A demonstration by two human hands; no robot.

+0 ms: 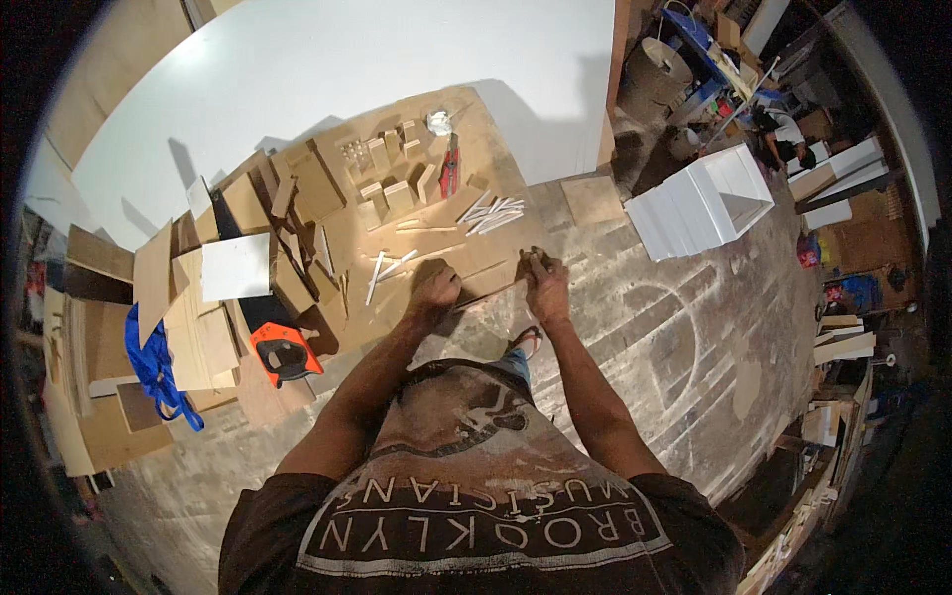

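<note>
Tan board [486,149]: left hand [435,290], right hand [546,284] curled at edge, contents unclear.

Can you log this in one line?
Left hand: near edge of flat tan board; right hand: its near-right corner; on board: thin white sticks, small pale wooden blocks

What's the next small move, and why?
I'd probably have the left hand shift the two loose white strips toward the white strip pile: they lie just left of that hand, apart from the pile.
</note>
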